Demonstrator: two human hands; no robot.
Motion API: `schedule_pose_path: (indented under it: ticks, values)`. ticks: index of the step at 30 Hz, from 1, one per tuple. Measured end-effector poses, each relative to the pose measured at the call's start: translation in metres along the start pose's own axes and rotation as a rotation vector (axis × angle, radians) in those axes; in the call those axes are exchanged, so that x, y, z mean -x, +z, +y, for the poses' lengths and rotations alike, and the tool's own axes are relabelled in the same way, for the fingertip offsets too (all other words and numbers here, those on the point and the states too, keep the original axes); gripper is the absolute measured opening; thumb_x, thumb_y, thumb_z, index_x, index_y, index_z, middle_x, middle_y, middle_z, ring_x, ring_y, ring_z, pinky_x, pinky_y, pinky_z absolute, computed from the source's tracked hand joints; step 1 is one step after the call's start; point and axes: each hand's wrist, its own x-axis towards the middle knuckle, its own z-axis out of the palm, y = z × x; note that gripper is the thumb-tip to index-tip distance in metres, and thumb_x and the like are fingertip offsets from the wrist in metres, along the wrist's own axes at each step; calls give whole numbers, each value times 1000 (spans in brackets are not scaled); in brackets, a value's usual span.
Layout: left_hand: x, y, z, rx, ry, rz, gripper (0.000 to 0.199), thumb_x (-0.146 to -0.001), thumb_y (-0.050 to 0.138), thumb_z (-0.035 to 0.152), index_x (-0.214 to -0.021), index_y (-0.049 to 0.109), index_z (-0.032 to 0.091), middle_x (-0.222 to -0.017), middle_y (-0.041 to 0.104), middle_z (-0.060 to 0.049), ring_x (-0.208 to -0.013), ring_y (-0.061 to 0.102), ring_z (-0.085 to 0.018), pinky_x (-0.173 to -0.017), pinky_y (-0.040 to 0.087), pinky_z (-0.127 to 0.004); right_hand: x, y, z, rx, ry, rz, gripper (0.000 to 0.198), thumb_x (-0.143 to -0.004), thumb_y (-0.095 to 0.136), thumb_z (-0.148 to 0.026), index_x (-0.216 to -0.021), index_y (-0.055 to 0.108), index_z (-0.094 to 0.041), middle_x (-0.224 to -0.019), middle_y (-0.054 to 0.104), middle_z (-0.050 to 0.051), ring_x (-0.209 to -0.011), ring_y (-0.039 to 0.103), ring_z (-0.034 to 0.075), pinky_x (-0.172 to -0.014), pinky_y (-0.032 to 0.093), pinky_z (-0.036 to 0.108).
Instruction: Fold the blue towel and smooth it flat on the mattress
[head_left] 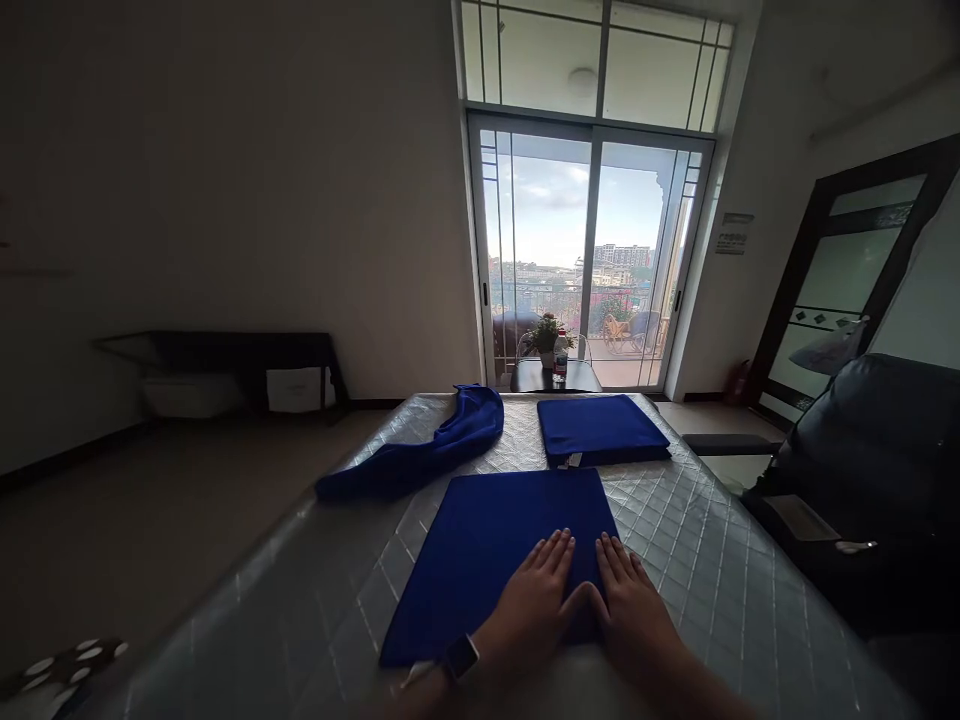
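- Dim room, lit from behind by a sliding glass door (540,230); a quilted silvery surface (697,530) is spread below it.
- At the front of that surface, a flat blue cloth (480,550) is laid; the left hand (536,585) is rested on it palm down, the right hand (630,590) along its right edge; fingers are straight and together, nothing being gripped.
- For an even lie, pressure is best spread through whole palms; corners should be squared.
- Just beyond, a folded blue stack (600,425) is set, possibly limiting forward strokes; at left, a crumpled blue cloth (442,445) is left loose; fabric might be caught by the wristwatch (461,656).
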Motion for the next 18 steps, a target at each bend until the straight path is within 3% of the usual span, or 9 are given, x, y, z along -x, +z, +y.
schedule_pose_path:
  ticks: [3,6,12,18]
  values:
    - [-10,5,14,36,36,-9,70,-102,28,60,-156,31,16,-161,32,-15,-151,27,-29,-124,31,-53,-1,3,3,16,-23,-1,66,-99,26,-47,-155,34,-12,-163,29,9,-153,22,26,-127,22,48]
    - [-2,0,6,27,-15,-6,70,-100,30,63,-156,31,20,-161,33,-12,-150,28,-28,-125,31,-49,-2,1,2,28,-10,-6,67,-99,28,-48,-154,35,-12,-163,29,9,-153,21,26,-127,20,47]
    - [46,-25,-41,-17,-242,-104,79,-97,27,69,-156,27,16,-164,24,-10,-152,23,-29,-127,26,-52,0,-10,-6,29,20,-54,67,-100,26,-50,-155,30,-13,-164,23,7,-154,17,24,-128,17,46]
    - [106,-27,-89,-133,-412,-51,71,-99,27,65,-157,25,23,-165,23,-4,-152,24,-25,-127,26,-47,3,-10,-7,3,19,-20,67,-100,26,-54,-155,33,-16,-164,27,7,-154,20,24,-128,18,48]
